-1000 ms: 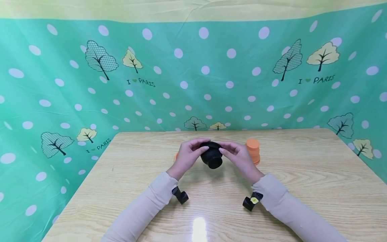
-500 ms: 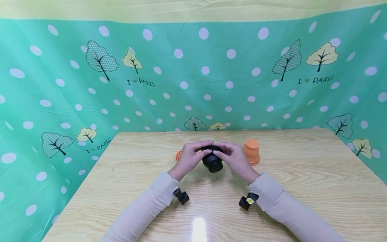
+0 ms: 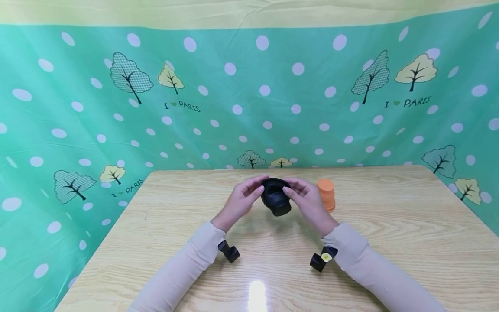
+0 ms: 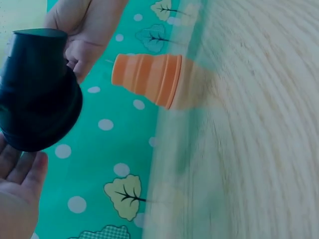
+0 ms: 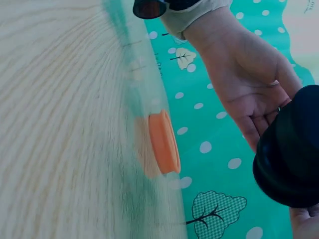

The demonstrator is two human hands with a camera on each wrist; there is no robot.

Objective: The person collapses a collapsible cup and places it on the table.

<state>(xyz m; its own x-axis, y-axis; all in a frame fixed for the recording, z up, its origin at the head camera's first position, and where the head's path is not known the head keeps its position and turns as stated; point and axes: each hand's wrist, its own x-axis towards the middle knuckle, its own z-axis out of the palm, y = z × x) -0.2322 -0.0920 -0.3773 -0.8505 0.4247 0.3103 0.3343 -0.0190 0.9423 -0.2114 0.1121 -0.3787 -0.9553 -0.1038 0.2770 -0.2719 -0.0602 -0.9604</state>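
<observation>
A black collapsible cup [image 3: 277, 203] with stepped walls is held above the table, tilted, its narrow base toward me and its wide rim away. My left hand [image 3: 238, 200] grips the left side of the rim, thumb on the near wall and fingers behind. On the right side my right hand [image 3: 309, 200] holds it the same way. A fold dips in the wall between the thumbs. In the left wrist view the cup [image 4: 37, 94] spans both hands, and in the right wrist view its dark wall [image 5: 291, 149] hides part of the right hand.
An orange stepped collapsible cup [image 3: 326, 193] stands upside down on the wooden table [image 3: 187, 195], just beyond the right hand. A low, flattened orange one [image 5: 163, 143] sits behind the left hand, mostly hidden in the head view. A patterned green cloth [image 3: 218, 95] hangs behind the table.
Both hands lowered the black cup slightly with thumbs together, then raised it again. The thumbs have now moved apart, and the wall beneath the rim looks folded. The orange cups stay put.
</observation>
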